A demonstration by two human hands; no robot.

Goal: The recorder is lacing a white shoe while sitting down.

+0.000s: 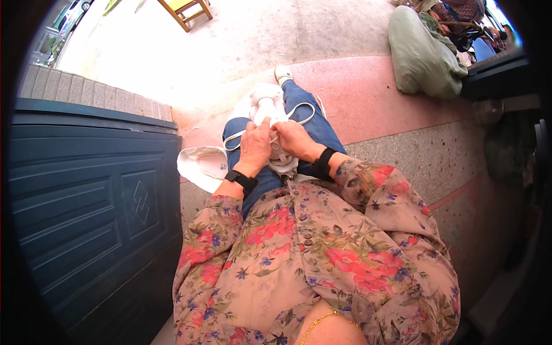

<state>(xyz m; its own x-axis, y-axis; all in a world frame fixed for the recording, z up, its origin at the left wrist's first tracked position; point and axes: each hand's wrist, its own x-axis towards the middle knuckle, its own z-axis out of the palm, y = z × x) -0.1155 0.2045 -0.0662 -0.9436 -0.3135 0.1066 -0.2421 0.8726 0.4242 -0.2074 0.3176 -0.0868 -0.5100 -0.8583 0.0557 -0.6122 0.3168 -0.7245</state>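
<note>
Your left hand (255, 146) and right hand (293, 140) are both closed on a white cloth piece (270, 115) that lies on your lap, over the blue jeans (313, 123). The fingers pinch the soft, crumpled fabric between them, and a thin white strap (303, 112) loops out to the right of it. A second white cloth (201, 167) hangs just beside your left wrist (its lower edge is hidden by the sleeve). At your left stands a dark blue panelled door (86, 201), very near your arm. Far ahead on the pink stone floor (368, 98) rests a pale green bag (422, 54), well apart. What your fingertips grip exactly is hard to make out.
</note>
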